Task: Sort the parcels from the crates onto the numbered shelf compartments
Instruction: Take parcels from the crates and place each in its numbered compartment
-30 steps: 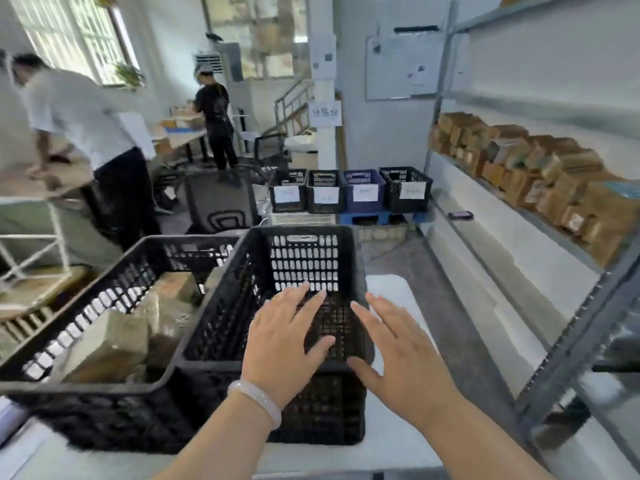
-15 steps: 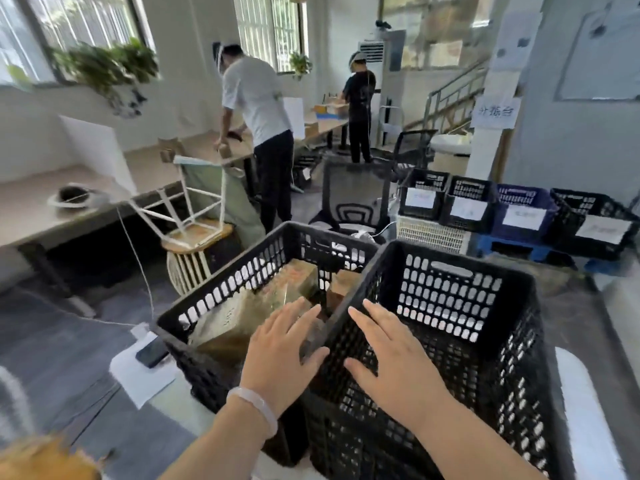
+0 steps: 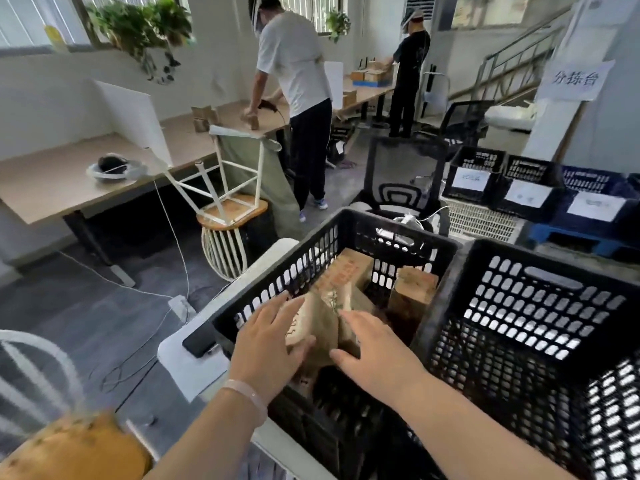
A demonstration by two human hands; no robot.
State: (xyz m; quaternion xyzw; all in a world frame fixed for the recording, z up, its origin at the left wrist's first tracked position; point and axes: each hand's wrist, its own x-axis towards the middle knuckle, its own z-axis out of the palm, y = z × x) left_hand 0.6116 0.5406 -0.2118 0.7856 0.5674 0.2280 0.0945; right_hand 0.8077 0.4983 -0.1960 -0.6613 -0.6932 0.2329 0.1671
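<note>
Parcels (image 3: 346, 271) in left crate (image 3: 273, 275) — left hand (image 3: 266, 351), right hand (image 3: 375, 358) on one

Right crate (image 3: 540, 254) partly out of frame

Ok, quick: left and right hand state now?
Left hand: open, fingers spread against the brown parcel.
Right hand: open, fingers straight, at the same parcel.

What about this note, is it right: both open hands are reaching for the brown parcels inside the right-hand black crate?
Not quite. The head view shows the left hand and right hand, both open, reaching for the brown parcels in the left-hand black crate, not the right-hand crate beside it.
</note>
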